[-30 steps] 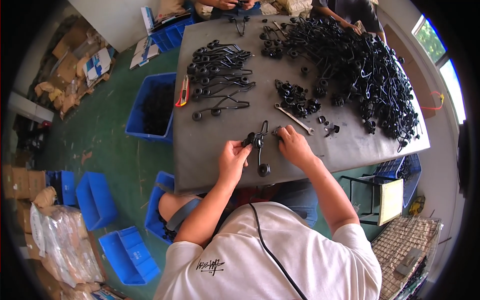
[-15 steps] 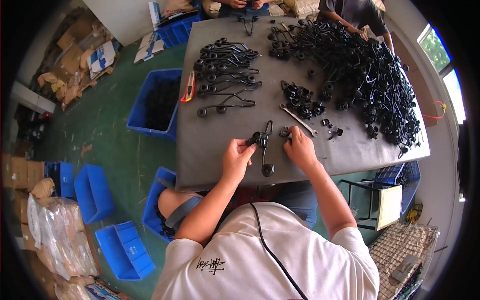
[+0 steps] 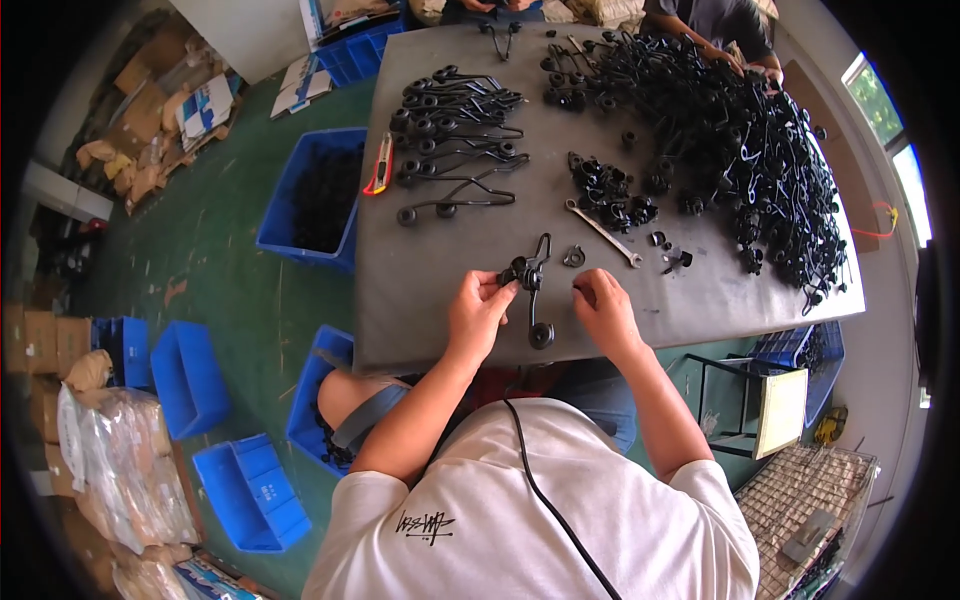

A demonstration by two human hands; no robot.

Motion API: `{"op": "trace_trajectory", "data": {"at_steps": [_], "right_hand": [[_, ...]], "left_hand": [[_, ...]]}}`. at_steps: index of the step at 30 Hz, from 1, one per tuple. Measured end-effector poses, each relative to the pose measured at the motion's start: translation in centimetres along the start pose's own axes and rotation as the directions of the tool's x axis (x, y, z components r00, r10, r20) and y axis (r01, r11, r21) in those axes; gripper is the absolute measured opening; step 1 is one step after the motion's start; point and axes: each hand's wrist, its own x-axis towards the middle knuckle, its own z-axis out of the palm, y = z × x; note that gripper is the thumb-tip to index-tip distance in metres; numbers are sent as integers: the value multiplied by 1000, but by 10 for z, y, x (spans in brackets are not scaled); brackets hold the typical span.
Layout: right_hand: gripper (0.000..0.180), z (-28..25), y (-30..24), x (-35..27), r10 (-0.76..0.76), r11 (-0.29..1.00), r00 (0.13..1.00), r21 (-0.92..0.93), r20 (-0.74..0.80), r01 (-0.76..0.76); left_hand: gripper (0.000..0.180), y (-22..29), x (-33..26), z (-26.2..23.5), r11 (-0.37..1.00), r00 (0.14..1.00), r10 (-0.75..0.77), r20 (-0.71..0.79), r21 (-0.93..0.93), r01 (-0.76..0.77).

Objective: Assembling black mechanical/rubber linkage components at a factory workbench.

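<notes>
My left hand (image 3: 478,308) pinches a black bent-wire bracket with rollers (image 3: 538,300), holding it just above the near part of the grey table. Its wire loop points away from me and one roller hangs at the near end. To the right, my right hand (image 3: 608,312) is closed, fingertips pressed together; whether something small sits between them is hidden. A small black ring-shaped clip (image 3: 574,256) lies on the table just beyond those fingers. Farther off are an open-end wrench (image 3: 604,234) and loose black clips (image 3: 678,260).
Finished-looking wire brackets (image 3: 455,135) lie in a row at the left, beside a red utility knife (image 3: 380,165). A large heap of black wire parts (image 3: 740,150) covers the right side. Blue bins (image 3: 283,215) stand on the floor. Two other people sit at the far edge.
My right hand has drawn back a little from the ring-shaped clip, which now lies uncovered on the table. The left hand still holds the bracket in nearly the same place.
</notes>
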Motion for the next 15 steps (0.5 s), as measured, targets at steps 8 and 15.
{"op": "trace_trajectory", "data": {"at_steps": [8, 15], "right_hand": [[17, 18, -40, 16, 53, 833, 997, 548, 59, -76], [21, 4, -37, 22, -250, 939, 968, 250, 33, 235]], "left_hand": [[32, 0, 2, 1, 999, 999, -31, 13, 17, 31], [29, -1, 2, -2, 998, 998, -57, 17, -1, 57]]}}
